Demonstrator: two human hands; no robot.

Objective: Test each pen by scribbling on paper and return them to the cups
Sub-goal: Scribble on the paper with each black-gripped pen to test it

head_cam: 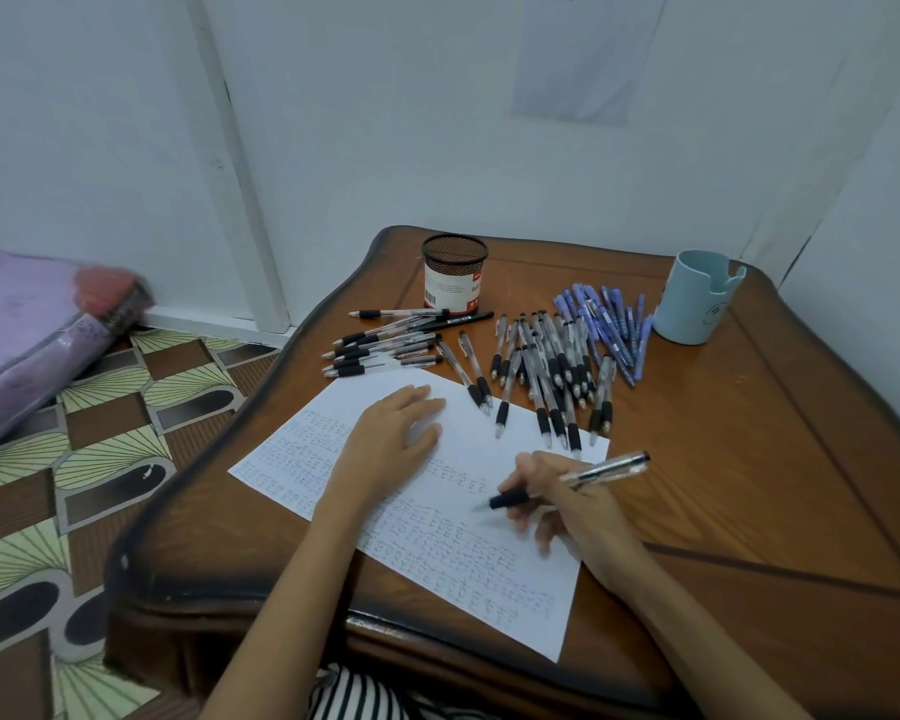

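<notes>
A white sheet of paper [489,444], covered with rows of small scribbles, lies on the wooden table [749,459]. My left hand [391,439] rests flat on the sheet with its fingers straight. My right hand [557,506] grips a clear pen with a black grip [604,467], its tip down on the paper. Behind the sheet lie several black-grip pens [385,345], a middle heap of the same kind [552,371], and several blue pens [609,324]. A black mesh cup [454,272] stands at the back. A light blue cup [697,298] stands at the back right.
The table sits in a corner of white walls [437,122]. A patterned floor [74,459] lies to the left, with a purple wrapped bundle [27,330] on it. A striped garment [354,693] shows at the table's near edge.
</notes>
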